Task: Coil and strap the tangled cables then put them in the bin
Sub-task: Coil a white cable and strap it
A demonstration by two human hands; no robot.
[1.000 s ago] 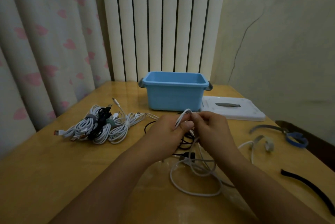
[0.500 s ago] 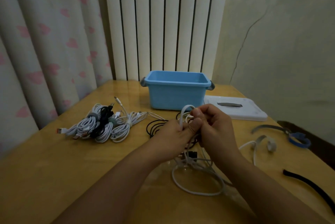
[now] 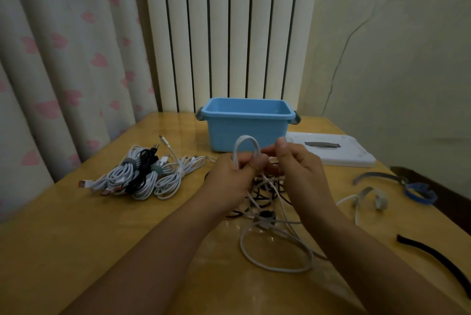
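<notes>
A light blue bin [image 3: 246,127] with grey handles stands on the yellow-brown wooden counter [image 3: 76,238]; white and black cables [image 3: 142,177], a white lid [image 3: 331,149], blue [image 3: 420,193] and black straps [image 3: 433,258]; cream curtain [image 3: 63,47] with pink hearts

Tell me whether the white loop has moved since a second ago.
Yes. The white loop in the left hand has risen, now overlapping the blue bin front.

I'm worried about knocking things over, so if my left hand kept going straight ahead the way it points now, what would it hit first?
Probably the blue bin. Your left hand, gripping the white cable loop, points towards its front wall; depth is unclear.
</notes>
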